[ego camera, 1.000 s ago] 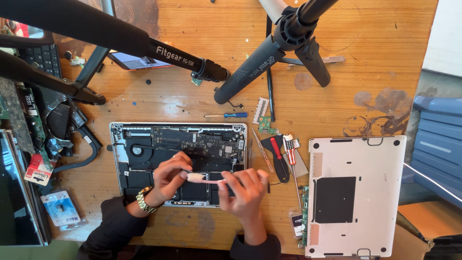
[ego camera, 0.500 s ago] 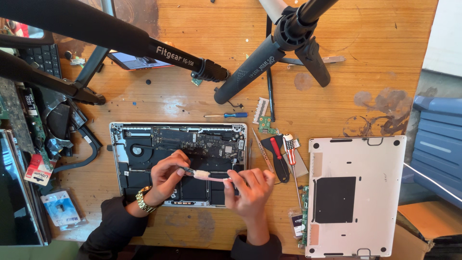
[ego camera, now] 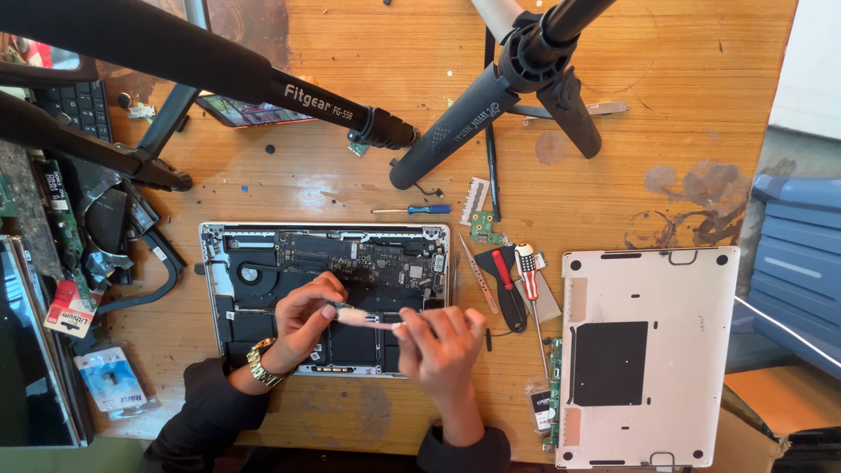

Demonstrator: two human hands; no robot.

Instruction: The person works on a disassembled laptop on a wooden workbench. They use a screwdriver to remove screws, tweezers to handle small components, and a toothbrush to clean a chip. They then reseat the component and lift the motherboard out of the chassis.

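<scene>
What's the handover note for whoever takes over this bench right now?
Left hand pinches the bristle end of a small brush; right hand holds its handle end. Both are over the opened laptop, near its middle. The bottom cover is already off and lies to the right. A red screwdriver, a black pry tool and tweezers lie between them. The laptop's insides are exposed; the cover is not back on.

One head-worn view looks straight down, fairly high above the wooden table (ego camera: 350, 131); no second view.
</scene>
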